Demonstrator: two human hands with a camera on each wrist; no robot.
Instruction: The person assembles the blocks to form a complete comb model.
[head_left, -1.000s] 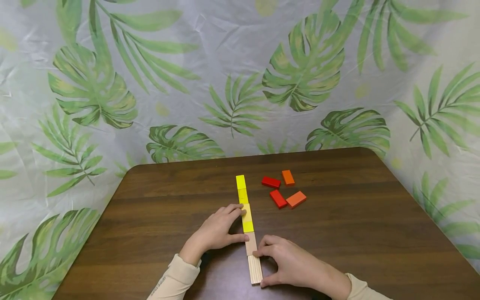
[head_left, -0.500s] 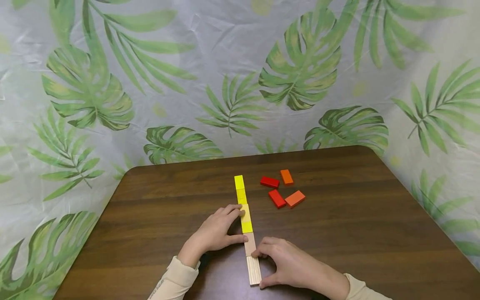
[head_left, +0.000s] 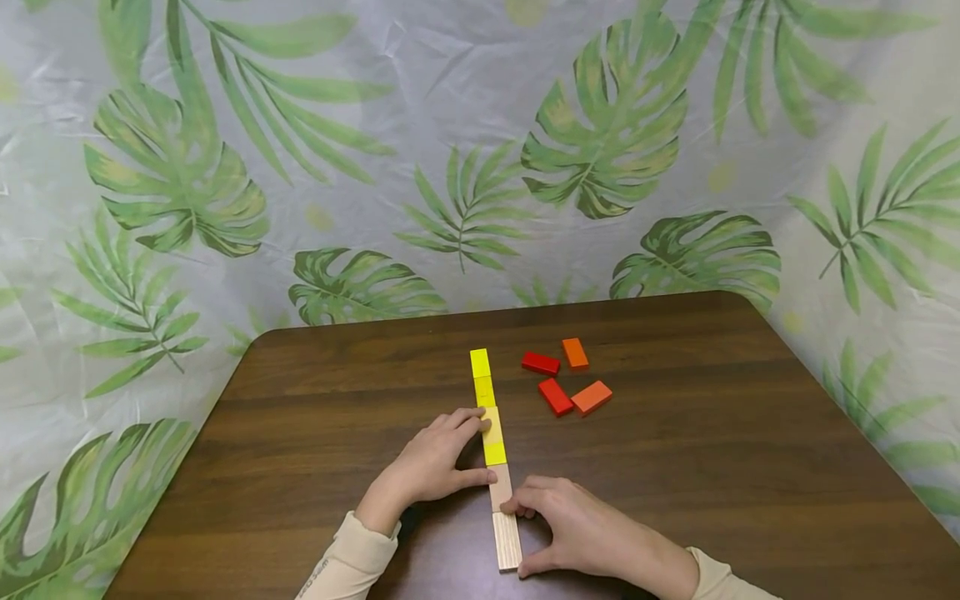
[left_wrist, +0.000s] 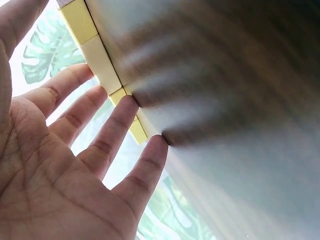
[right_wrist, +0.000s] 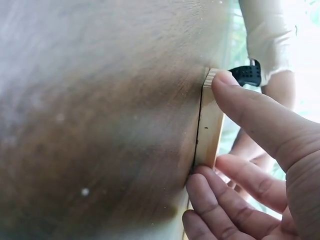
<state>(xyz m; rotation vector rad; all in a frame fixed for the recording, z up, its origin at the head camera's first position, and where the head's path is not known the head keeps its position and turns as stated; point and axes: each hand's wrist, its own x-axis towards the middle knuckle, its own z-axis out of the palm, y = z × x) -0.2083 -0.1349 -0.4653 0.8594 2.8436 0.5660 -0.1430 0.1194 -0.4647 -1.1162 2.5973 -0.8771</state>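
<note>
Flat wooden blocks lie end to end in a line: yellow ones [head_left: 480, 364] at the far end, a pale yellow one [head_left: 492, 425], a plain beige one [head_left: 501, 487], and a striped wooden block [head_left: 507, 542] nearest me. My left hand [head_left: 435, 462] rests along the row's left side, fingers spread and mostly straight; fingertips touch the pale yellow block and the thumb the beige one. My right hand [head_left: 581, 525] holds the striped block by its ends, thumb at the near end and fingers at the joint with the beige block, as the right wrist view shows.
Two red blocks [head_left: 555, 397] and two orange blocks [head_left: 592, 398] lie loose to the right of the row's far end. All sit on a dark brown wooden table [head_left: 712, 433]. A leaf-patterned curtain [head_left: 465, 208] hangs behind its far edge.
The camera view has shifted slightly. Both hands and the blocks stay practically where they were.
</note>
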